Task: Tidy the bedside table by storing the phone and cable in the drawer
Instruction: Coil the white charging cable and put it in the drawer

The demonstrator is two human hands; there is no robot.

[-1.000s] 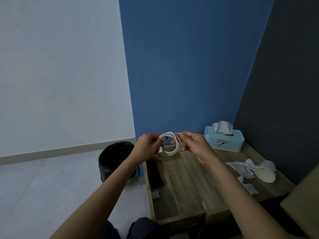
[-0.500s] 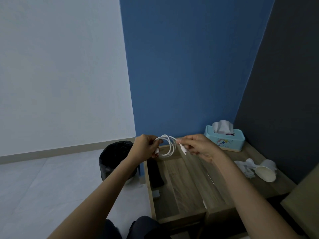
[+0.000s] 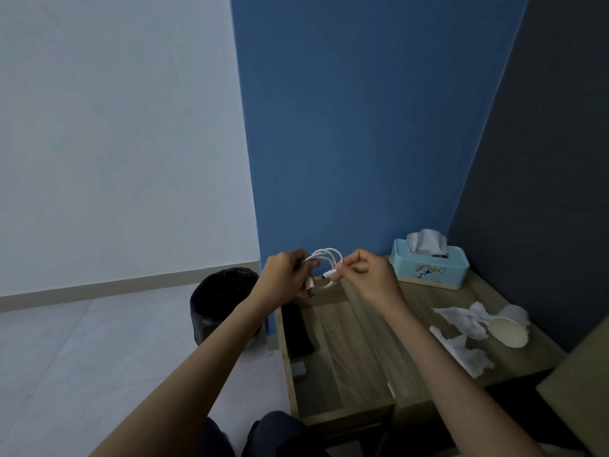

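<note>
A white cable [image 3: 326, 258] is coiled into loops in the air above the back of the open wooden drawer [image 3: 342, 364]. My left hand [image 3: 286, 275] grips the coil, and a white USB plug with an orange tip hangs below it. My right hand [image 3: 365, 273] pinches the cable's small end plug beside the coil. A black phone [image 3: 296, 328] lies flat inside the drawer along its left side, with a small grey charger block [image 3: 299, 369] nearer to me.
On the bedside table top [image 3: 514, 354] stand a light blue tissue box [image 3: 428, 267], crumpled white tissues [image 3: 461, 324] and a tipped paper cup [image 3: 509, 329]. A black-lined waste bin [image 3: 224, 301] stands on the floor left of the drawer. Blue and dark walls close in behind.
Both hands have kept winding the cable. My right hand has shifted from the coil to pinching the small end plug, and the USB plug now hangs below my left hand.
</note>
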